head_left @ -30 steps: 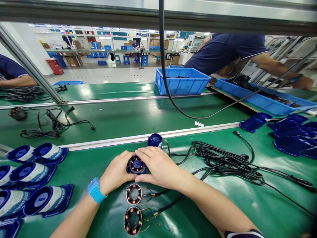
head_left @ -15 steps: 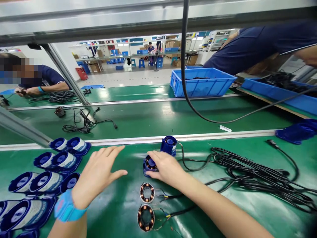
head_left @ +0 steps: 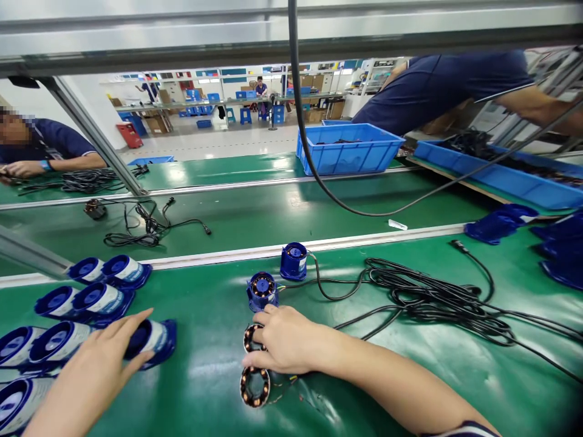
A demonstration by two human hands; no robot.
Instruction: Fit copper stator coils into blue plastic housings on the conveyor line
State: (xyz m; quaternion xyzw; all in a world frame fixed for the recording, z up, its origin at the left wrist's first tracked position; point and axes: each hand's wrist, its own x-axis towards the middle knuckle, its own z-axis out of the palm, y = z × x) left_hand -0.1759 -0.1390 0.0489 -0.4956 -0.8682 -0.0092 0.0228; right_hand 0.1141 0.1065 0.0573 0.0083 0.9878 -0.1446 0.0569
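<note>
My left hand (head_left: 98, 364) reaches over the left side with thumb and fingers apart, next to a blue motor housing (head_left: 159, 341) with a white label. Whether it touches the housing is unclear. My right hand (head_left: 289, 340) closes its thumb and fingers on a ring-shaped stator (head_left: 248, 340) with copper windings, partly hidden under the fingers. A second stator (head_left: 255, 387) lies just below it, its thin wires running right. Beyond the right hand stand two blue housings: a nearer one (head_left: 263, 291) with a stator inside and a farther one (head_left: 294, 261) with a wire coming out.
Several labelled blue housings (head_left: 100, 297) stand at left. Coiled black cables (head_left: 437, 297) lie at right, near more blue parts (head_left: 498, 223). A hanging black cable (head_left: 300, 121) crosses the view. Beyond the white rail (head_left: 218, 252) sits a blue crate (head_left: 350, 152); co-workers are behind.
My right hand has left the nearer blue housing and come toward me onto the upper stator; that housing now shows a stator inside. My left hand has moved left and down to a housing.
</note>
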